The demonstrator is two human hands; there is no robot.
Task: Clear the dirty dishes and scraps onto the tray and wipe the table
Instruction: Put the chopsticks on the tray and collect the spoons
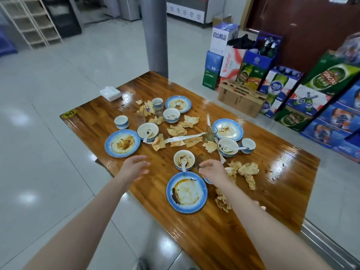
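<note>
One dirty bowl (190,155) between hands (134,166) (212,170)

The left hand (134,166) and right hand (213,170) are bare, and so are both wrists. The left forearm (87,221) and right forearm (261,223) are uncovered all the way to the lower edge of the view, smooth and slender. Between them at the bottom edge shows a blurred grey shoe (141,264), its details too soft to make out.
</note>
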